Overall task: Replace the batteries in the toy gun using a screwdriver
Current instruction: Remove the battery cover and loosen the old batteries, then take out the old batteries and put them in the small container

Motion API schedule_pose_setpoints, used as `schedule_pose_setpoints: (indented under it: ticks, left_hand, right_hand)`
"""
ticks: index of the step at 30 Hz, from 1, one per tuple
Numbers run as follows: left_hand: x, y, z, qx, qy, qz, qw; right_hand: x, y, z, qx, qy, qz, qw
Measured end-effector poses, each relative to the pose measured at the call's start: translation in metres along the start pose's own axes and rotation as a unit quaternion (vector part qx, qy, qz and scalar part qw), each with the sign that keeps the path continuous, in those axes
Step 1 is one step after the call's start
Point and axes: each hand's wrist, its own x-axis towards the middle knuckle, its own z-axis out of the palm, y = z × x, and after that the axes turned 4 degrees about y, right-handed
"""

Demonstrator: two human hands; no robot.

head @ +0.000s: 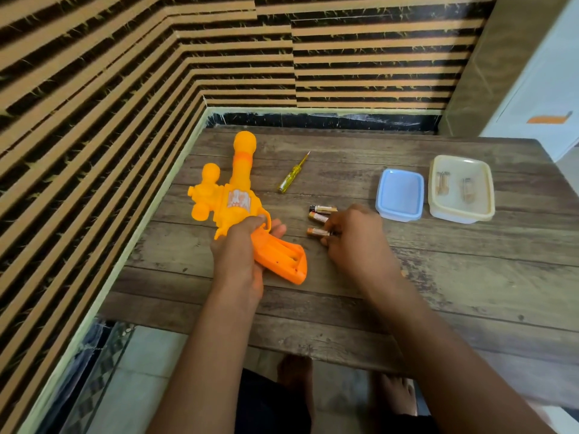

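An orange toy gun (233,195) lies on the wooden table (438,277), barrel pointing away from me. My left hand (238,255) grips it around the handle, whose open battery compartment (282,255) faces up. Three batteries lie to the right of the gun; two (322,213) rest side by side. My right hand (354,236) pinches the nearest battery (317,232) by its end, low on the table. A yellow-handled screwdriver (290,177) lies beyond the batteries, free of both hands.
A light blue plastic tub (383,208) and a cream tub (488,195) holding small items stand at the right. A striped wall borders the table's left and back. My bare feet (297,374) show below the near edge.
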Motion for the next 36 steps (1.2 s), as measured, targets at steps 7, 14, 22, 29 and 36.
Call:
schedule_pose_setpoints:
  ticks: [7, 14, 22, 29, 36]
  left_hand:
    - [-0.005, 0.01, -0.014, 0.018, -0.034, -0.075, 0.996]
    - [-0.008, 0.012, -0.034, 0.189, 0.047, 0.038, 0.98]
    - [-0.019, 0.019, -0.043, 0.363, 0.065, 0.106, 0.924]
    - [-0.026, 0.025, -0.043, 0.481, 0.116, 0.202, 0.845]
    - [-0.049, 0.014, -0.006, 0.478, 0.101, 0.423, 0.763]
  right_hand:
    - [0.001, 0.0, 0.003, -0.012, -0.002, 0.009, 1.0]
    - [0.0, -0.002, 0.004, -0.014, 0.001, 0.012, 1.0]
    - [-0.001, -0.001, 0.001, -0.006, 0.009, 0.014, 1.0]
    - [-0.002, -0.002, -0.002, -0.005, 0.002, 0.004, 1.0]
    - [-0.006, -0.001, -0.016, 0.034, 0.109, -0.022, 0.993]
